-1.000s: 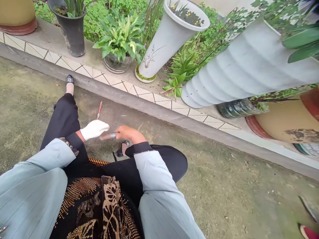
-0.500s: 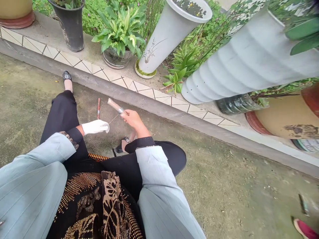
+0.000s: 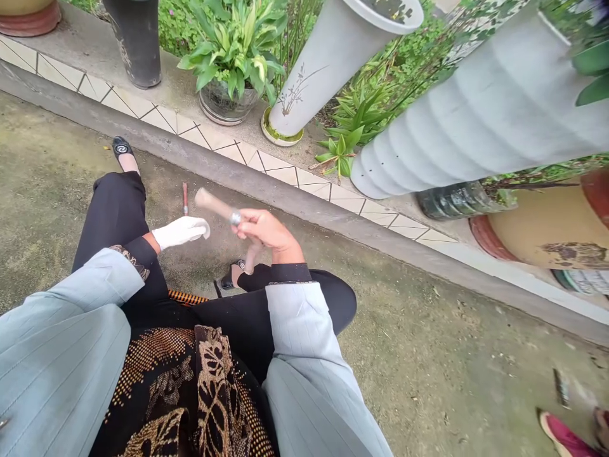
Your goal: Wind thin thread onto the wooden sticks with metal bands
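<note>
White-gloved left hand (image 3: 181, 233): can't tell if it's gripping.
Right hand (image 3: 267, 230): holding blurry stick (image 3: 214, 204) by one end.
Red stick (image 3: 185, 198): just past left grip.

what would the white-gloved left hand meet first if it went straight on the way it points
probably the bare right hand, near the silver-banded, tan cylindrical stick in its grip; depth is unclear, so a miss is possible

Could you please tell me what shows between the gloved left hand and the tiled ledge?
In the head view, a short reddish stick shows just beyond the left hand, then ground and the gray curb, up to the tiled ledge.
</note>
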`<move>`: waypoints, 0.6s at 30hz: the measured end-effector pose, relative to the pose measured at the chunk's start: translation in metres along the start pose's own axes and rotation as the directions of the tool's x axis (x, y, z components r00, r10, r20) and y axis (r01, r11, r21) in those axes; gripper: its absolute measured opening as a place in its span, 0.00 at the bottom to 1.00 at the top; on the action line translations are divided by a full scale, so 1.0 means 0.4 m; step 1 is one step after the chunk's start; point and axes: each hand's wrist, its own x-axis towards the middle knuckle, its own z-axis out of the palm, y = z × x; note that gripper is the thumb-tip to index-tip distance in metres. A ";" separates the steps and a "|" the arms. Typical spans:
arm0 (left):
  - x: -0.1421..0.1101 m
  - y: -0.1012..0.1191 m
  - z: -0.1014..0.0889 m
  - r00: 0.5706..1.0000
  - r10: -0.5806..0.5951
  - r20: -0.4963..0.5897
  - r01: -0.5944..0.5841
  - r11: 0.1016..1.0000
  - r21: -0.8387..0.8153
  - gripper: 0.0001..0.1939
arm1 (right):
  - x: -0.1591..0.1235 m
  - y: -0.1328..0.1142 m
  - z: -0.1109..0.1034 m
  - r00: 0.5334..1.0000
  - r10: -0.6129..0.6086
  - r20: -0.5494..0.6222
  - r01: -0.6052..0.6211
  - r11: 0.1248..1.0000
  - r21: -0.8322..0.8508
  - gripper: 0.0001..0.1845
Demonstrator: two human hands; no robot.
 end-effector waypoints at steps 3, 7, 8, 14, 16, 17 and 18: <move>0.000 0.009 0.016 0.998 0.002 0.055 -0.007 0.997 0.083 0.22 | 0.011 0.021 -0.023 0.919 0.025 -0.392 0.014 0.995 0.095 0.15; -0.005 0.029 0.037 0.983 0.064 0.170 -0.115 0.944 0.308 0.18 | 0.057 0.076 -0.021 0.833 0.163 -0.528 -0.297 0.938 -0.180 0.10; -0.006 0.033 0.040 0.980 0.070 0.184 -0.133 0.923 0.360 0.18 | 0.066 0.084 -0.015 0.828 0.161 -0.537 -0.380 0.865 -0.327 0.10; -0.013 0.036 0.024 0.996 0.081 0.028 -0.084 0.857 0.508 0.18 | 0.078 0.084 0.052 0.895 0.398 -0.202 -0.354 0.359 -0.863 0.14; -0.010 0.026 0.009 0.997 0.065 -0.047 -0.035 0.882 0.469 0.18 | 0.070 0.071 0.070 0.873 0.488 -0.008 -0.259 0.450 -0.855 0.13; -0.008 0.020 0.002 0.995 0.051 -0.082 -0.009 0.895 0.445 0.18 | 0.064 0.062 0.074 0.852 0.511 0.109 -0.216 0.534 -0.817 0.13; -0.005 0.013 -0.003 0.993 0.035 -0.109 0.014 0.908 0.419 0.18 | 0.057 0.052 0.075 0.829 0.508 0.232 -0.175 0.631 -0.756 0.13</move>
